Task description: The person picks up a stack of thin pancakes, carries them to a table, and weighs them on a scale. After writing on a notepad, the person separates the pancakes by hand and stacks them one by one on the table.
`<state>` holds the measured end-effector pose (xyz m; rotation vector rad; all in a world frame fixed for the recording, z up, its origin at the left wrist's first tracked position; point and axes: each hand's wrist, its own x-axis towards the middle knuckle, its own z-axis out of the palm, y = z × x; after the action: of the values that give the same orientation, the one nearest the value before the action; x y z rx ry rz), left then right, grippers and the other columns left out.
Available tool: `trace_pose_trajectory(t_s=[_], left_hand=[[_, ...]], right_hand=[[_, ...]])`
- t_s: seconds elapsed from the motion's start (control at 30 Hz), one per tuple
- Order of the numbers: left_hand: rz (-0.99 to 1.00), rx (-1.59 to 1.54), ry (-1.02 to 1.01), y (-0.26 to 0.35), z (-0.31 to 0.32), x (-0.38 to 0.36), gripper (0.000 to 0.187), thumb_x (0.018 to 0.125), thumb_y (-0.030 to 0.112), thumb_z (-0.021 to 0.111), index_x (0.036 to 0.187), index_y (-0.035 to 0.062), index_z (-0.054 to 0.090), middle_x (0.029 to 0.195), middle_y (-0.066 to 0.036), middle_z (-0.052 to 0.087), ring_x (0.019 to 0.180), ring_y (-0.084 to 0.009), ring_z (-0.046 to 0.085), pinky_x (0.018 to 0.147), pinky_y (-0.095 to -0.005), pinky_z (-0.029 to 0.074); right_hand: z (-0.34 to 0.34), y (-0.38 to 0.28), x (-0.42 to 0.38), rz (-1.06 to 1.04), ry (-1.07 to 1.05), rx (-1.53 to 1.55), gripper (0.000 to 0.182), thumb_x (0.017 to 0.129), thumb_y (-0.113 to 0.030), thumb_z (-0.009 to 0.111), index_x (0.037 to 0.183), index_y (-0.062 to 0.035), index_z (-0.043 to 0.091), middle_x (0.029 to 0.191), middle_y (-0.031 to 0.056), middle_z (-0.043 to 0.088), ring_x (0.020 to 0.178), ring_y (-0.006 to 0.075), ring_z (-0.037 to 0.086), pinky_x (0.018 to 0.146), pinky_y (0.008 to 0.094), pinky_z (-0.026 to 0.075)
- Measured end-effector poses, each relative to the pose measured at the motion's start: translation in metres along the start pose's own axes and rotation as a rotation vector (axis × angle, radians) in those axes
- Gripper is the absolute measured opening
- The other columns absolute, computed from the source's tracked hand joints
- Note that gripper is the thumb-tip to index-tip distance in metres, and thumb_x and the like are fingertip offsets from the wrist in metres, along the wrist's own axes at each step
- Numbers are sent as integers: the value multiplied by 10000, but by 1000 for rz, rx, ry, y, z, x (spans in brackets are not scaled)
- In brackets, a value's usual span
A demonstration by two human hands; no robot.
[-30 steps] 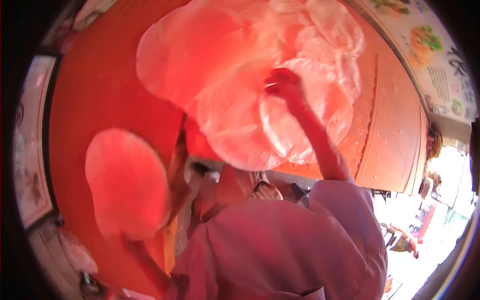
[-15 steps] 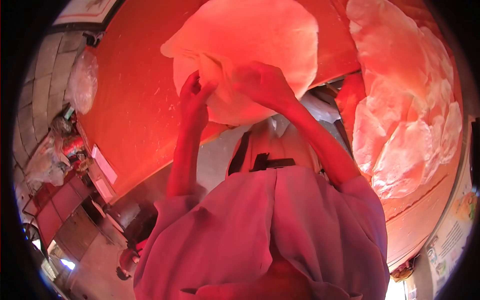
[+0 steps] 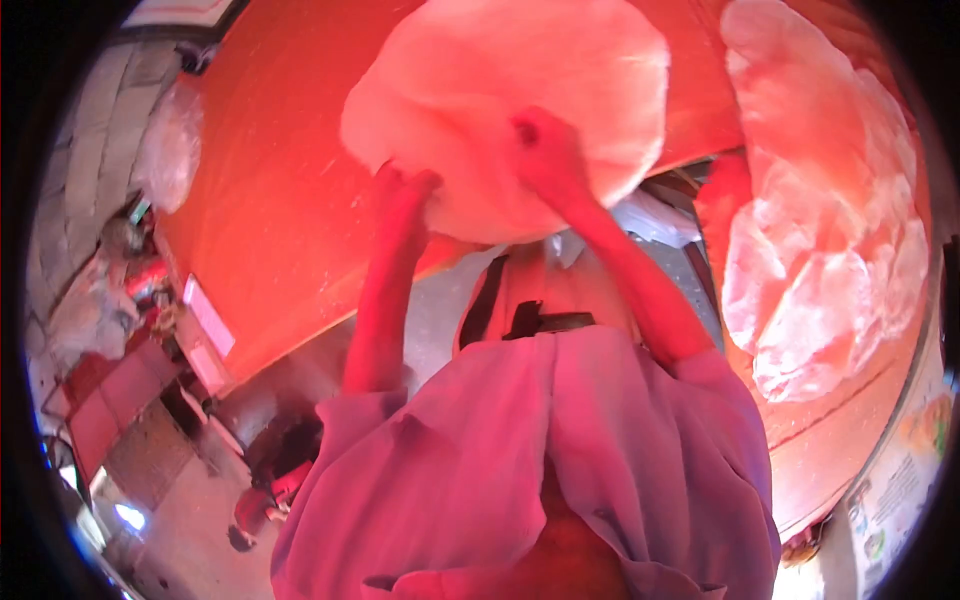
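A large, thin, pale round sheet [image 3: 500, 70] lies over the near edge of the orange-red table, tinted pink by the light. At the sheet's lower left edge is my left hand [image 3: 405, 195], its fingers closed on the edge. My right hand [image 3: 550, 150] is over the sheet's lower middle with its fingers curled in; whether it grips any of the sheet is too unclear to tell. A heap of similar pale, crumpled sheets [image 3: 820, 230] lies on the right.
The orange-red table [image 3: 270, 200] spreads to the left. A clear plastic bag [image 3: 170, 150] hangs by its far left edge. Boxes [image 3: 120, 400] and clutter stand at the lower left. A printed sheet [image 3: 900, 490] is at the lower right.
The fold in the pale sheet near my hands has been flattened out. My hands have moved apart, the left one slightly down and the right one to the right. The view has shifted a little.
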<state>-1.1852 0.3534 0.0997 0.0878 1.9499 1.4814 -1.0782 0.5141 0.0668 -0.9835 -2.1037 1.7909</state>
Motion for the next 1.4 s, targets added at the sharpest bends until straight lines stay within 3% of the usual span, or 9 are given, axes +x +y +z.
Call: trace_pose_trajectory(t_s=[0.1, 0.2, 0.33, 0.57, 0.77, 0.8, 0.93, 1.2, 1.4], left_hand=[[-102, -135, -22, -48, -34, 25, 308, 860, 212, 596, 1105, 25, 605, 980, -56, 611, 770, -154, 573, 616, -303, 488], [-244, -304, 22, -69, -59, 38, 383, 862, 193, 586, 1212, 40, 554, 1108, -92, 599, 963, -197, 575, 758, -338, 497], [-112, -379, -43, -53, -31, 20, 477, 830, 142, 614, 1279, 53, 477, 1234, -116, 540, 1137, -267, 538, 919, -424, 487], [-257, -365, -108, -29, -12, 9, 530, 828, 109, 598, 1323, 42, 422, 1292, -100, 497, 1172, -262, 510, 958, -415, 471], [-173, -257, -129, -41, -29, 15, 487, 852, 114, 570, 1313, 42, 433, 1299, -92, 496, 1172, -252, 510, 946, -409, 470], [-51, -63, -123, -55, -39, 19, 479, 861, 121, 567, 1314, 42, 432, 1303, -92, 493, 1175, -251, 508, 953, -411, 462], [-152, -579, -263, -29, -33, 7, 433, 894, 149, 557, 1299, 43, 446, 1277, -82, 518, 1168, -227, 511, 972, -407, 432], [79, -260, -196, -2, 13, 13, 401, 833, 81, 658, 1206, 57, 516, 897, 15, 542, 820, -87, 543, 657, -237, 447], [88, -307, -377, 19, 11, 2, 427, 811, 95, 670, 1197, 8, 511, 945, -8, 574, 886, -94, 561, 692, -236, 446]], right_hand=[[12, -8, -9, -182, 8, -166, 208, 718, -221, 652, 767, -26, 600, 763, 204, 634, 761, 352, 631, 681, 422, 493], [8, 0, 5, -279, 46, -319, 210, 753, -222, 639, 717, -30, 562, 729, 139, 636, 677, 273, 623, 625, 406, 484], [-113, -59, 2, 19, 204, 376, 205, 783, -261, 675, 755, -70, 605, 693, -11, 576, 640, 85, 542, 549, 303, 456], [-345, -37, -89, -241, 502, 1010, 256, 909, -67, 498, 1114, 58, 586, 1079, 133, 645, 970, 230, 633, 860, 303, 497], [-387, 172, -195, -23, 808, 830, 179, 885, -55, 555, 1051, 3, 589, 893, 79, 634, 776, 191, 614, 707, 298, 518], [-370, 185, -203, 184, 1037, 817, 203, 867, -148, 614, 971, 27, 614, 745, 53, 577, 679, 151, 581, 530, 288, 469], [-323, 145, -215, 370, 1372, 154, 316, 828, -198, 687, 1035, 26, 604, 803, 76, 616, 708, 132, 577, 590, 269, 479], [-104, -32, -69, 29, 53, 69, 414, 788, -111, 703, 1178, -34, 588, 965, 48, 629, 817, 112, 594, 705, 264, 507], [-15, -25, -30, -126, -52, -8, 463, 713, -255, 767, 1084, -12, 637, 830, 78, 651, 678, 138, 596, 637, 272, 495]])
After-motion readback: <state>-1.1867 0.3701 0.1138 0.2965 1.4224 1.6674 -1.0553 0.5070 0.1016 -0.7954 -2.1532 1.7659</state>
